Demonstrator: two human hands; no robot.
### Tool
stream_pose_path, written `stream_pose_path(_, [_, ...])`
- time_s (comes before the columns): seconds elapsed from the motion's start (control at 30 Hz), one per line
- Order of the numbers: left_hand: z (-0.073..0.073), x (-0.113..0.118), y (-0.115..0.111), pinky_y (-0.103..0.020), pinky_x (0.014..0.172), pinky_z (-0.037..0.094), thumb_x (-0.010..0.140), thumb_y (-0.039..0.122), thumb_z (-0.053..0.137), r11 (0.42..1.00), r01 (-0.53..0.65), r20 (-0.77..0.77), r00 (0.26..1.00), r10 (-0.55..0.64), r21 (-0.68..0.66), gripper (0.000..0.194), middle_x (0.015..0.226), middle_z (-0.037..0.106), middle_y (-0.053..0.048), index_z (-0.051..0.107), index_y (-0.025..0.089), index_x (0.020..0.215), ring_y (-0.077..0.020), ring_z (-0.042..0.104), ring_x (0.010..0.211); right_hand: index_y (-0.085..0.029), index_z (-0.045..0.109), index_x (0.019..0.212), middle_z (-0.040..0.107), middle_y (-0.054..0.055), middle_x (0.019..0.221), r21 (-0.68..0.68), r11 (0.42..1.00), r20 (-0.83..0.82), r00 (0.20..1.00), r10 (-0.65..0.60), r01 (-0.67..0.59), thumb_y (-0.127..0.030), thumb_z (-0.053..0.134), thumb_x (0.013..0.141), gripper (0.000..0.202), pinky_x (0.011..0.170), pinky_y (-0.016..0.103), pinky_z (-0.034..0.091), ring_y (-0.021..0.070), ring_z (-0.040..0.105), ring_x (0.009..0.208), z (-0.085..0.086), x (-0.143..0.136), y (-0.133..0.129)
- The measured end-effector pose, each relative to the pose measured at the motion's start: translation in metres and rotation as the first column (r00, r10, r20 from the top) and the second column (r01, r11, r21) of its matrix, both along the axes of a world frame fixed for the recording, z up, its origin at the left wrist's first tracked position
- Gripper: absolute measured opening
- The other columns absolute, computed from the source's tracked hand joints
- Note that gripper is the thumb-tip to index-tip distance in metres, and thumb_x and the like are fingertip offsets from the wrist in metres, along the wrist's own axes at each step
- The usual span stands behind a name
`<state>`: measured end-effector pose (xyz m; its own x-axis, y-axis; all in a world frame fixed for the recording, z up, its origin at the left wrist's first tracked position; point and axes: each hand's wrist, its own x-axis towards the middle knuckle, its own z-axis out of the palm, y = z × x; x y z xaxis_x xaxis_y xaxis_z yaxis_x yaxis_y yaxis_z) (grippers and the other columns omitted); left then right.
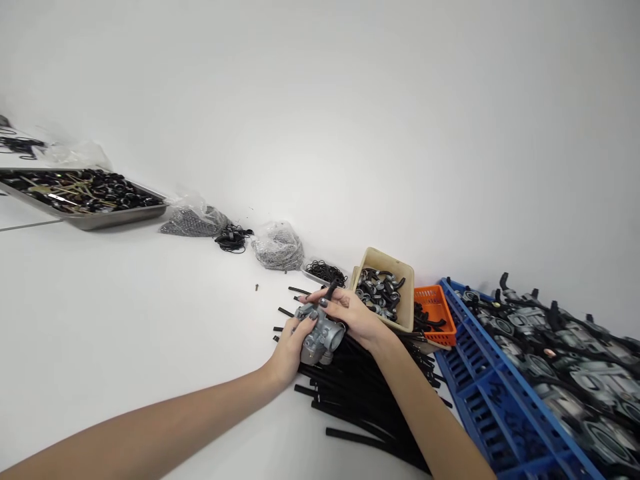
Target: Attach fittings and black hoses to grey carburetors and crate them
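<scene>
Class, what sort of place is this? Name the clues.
Probably a small-parts assembly bench: a blue crate full of grey metal castings, a heap of black hose pieces, and a beige bin of clips.

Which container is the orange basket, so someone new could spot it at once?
Start at the big blue crate on the right. At its far left corner sits the orange basket, wedged against a beige bin. It is the only orange, slotted one.

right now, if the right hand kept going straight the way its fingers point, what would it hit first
The right hand points up-left over the metal part, a short black tube pinched in its fingers. Beyond them, the loose black tube pieces on the white table probably come first; depth is unclear.
</scene>
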<state>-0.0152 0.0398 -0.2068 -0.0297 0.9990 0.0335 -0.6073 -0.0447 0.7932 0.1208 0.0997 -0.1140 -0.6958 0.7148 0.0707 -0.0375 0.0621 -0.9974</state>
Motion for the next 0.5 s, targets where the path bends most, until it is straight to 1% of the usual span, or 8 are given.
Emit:
stream_pose_path(0.1, [-0.007,-0.002,0.002,-0.033,0.072,0.052,0.072,0.066,0.084,0.999,-0.014,0.056,0.998,0.016,-0.030,0.050,0.075,0.070,-0.004,0.068,0.019,0.079,-0.0229,0.067,0.077,-0.018,0.079,0.110,0.077,0.016,0.127,-0.143,0.986,-0.093,0.993,0.069,-0.082,-0.054,0.094,0.075,0.053,0.107,0.042,0.054,0.0295,0.072,0.118,-0.004,0.003,0.001])
stream_pose_path(0.2, [-0.008,-0.002,0.003,-0.034,0.075,0.053,0.072,0.064,0.085,0.999,-0.037,0.074,0.996,0.040,-0.035,0.049,0.078,0.071,-0.004,0.069,0.018,0.081,-0.0241,0.068,0.081,-0.017,0.076,0.105,0.077,0.017,0.126,-0.226,0.972,-0.164,0.986,0.030,-0.067,-0.051,0.097,0.070,0.054,0.100,0.036,0.056,0.0265,0.074,0.110,-0.009,0.001,0.001])
stream_pose_path(0.3, [-0.004,-0.001,0.003,-0.033,0.075,0.053,0.072,0.066,0.084,0.998,-0.056,0.086,0.995,0.058,-0.024,0.053,0.081,0.073,-0.005,0.071,0.017,0.085,-0.0231,0.068,0.080,-0.019,0.069,0.102,0.079,0.014,0.122,-0.237,0.972,-0.184,0.982,-0.049,0.004,-0.045,0.098,0.071,0.049,0.096,0.036,0.058,0.0241,0.076,0.102,-0.015,-0.008,-0.005])
stream_pose_path(0.37, [-0.002,0.000,0.002,-0.033,0.074,0.052,0.070,0.068,0.085,0.998,-0.062,0.081,0.995,0.063,-0.019,0.056,0.083,0.073,-0.005,0.072,0.016,0.087,-0.0224,0.067,0.079,-0.021,0.068,0.108,0.080,0.011,0.116,-0.225,0.972,-0.188,0.976,-0.107,0.064,-0.042,0.097,0.072,0.051,0.092,0.036,0.058,0.0232,0.076,0.098,-0.017,-0.015,-0.011])
stream_pose_path(0.43, [0.000,0.000,0.001,-0.032,0.073,0.052,0.067,0.068,0.087,0.997,-0.072,0.072,0.995,0.074,-0.024,0.058,0.081,0.072,-0.004,0.072,0.015,0.086,-0.0213,0.066,0.078,-0.021,0.070,0.113,0.080,0.009,0.111,-0.206,0.972,-0.190,0.970,-0.149,0.110,-0.044,0.094,0.074,0.051,0.090,0.035,0.058,0.0235,0.075,0.097,-0.017,-0.021,-0.016])
stream_pose_path(0.5, [0.000,-0.001,0.000,-0.031,0.073,0.051,0.066,0.066,0.088,0.996,-0.087,0.070,0.994,0.089,-0.024,0.056,0.078,0.071,-0.003,0.072,0.016,0.084,-0.0203,0.064,0.076,-0.019,0.074,0.108,0.080,0.011,0.111,-0.201,0.973,-0.196,0.968,-0.157,0.117,-0.049,0.086,0.077,0.045,0.093,0.038,0.057,0.0266,0.073,0.102,-0.016,-0.023,-0.020])
